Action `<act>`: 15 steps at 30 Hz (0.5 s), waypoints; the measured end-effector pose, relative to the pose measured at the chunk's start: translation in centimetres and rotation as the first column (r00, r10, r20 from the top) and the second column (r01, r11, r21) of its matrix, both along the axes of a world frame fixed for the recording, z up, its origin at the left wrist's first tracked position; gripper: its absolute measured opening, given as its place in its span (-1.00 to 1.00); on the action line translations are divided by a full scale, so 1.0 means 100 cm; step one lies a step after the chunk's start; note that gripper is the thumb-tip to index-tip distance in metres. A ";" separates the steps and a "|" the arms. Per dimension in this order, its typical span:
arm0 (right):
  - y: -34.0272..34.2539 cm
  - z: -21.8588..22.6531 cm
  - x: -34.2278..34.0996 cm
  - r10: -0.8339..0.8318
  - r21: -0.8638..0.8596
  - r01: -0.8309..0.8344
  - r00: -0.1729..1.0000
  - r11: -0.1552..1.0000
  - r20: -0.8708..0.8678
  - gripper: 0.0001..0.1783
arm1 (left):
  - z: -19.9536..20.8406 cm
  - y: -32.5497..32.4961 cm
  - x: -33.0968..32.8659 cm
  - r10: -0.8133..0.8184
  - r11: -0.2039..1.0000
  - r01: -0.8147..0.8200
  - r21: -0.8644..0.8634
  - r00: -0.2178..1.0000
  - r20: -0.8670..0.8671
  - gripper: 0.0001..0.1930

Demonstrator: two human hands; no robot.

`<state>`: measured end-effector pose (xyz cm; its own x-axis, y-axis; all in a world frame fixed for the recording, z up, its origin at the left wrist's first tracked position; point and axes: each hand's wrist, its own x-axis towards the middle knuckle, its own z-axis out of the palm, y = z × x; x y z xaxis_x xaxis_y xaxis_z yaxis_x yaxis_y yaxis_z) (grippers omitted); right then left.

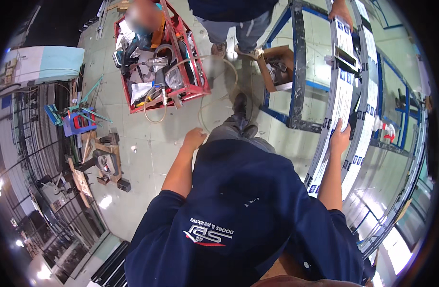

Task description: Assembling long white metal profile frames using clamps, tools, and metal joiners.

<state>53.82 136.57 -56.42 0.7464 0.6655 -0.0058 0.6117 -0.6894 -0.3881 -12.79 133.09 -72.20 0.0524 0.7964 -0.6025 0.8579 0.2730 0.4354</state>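
My right hand (340, 137) grips the edge of a long profile (333, 122) covered in white printed film, its fingers curled at the side. This profile lies lengthwise on a blue-and-black metal frame stand (297, 71), and a dark rectangular cutout shows in its upper part. Close beside it on the right runs a second white-filmed profile (366, 100). Beside my thigh, my left hand (194, 138) hangs with fingers curled in, touching neither profile; nothing shows in it. Another person's hand (341, 12) rests at the far end of the first profile.
A red metal tool cart (205, 85) full of power tools stands ahead on the left, with a hose (237, 71) looping across the floor. The co-worker's shoes (248, 52) are beyond it, near a cardboard box (268, 71). A cut-off machine (107, 162) sits on the left floor.
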 end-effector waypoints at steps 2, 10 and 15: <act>0.018 0.004 -0.032 0.048 0.029 -0.047 0.998 0.998 -0.047 -0.12 | -0.031 -0.046 -0.049 -0.127 0.992 0.124 -0.035 0.984 -0.121 -0.53; -0.001 0.000 -0.043 -0.060 0.076 0.057 0.998 0.995 0.030 -0.20 | -0.087 0.011 -0.069 -0.419 0.873 0.317 -0.370 0.877 -0.237 -0.35; 0.006 0.049 -0.059 -0.124 0.011 0.125 0.992 0.992 -0.025 -0.15 | -0.056 0.093 0.000 -0.352 0.936 0.353 0.003 0.933 -0.068 -0.43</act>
<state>47.96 137.19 -51.48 0.8231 0.5676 -0.0165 0.5120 -0.7544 -0.4107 -12.81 142.36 -77.79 0.2925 0.7427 -0.6024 0.9244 -0.0585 0.3768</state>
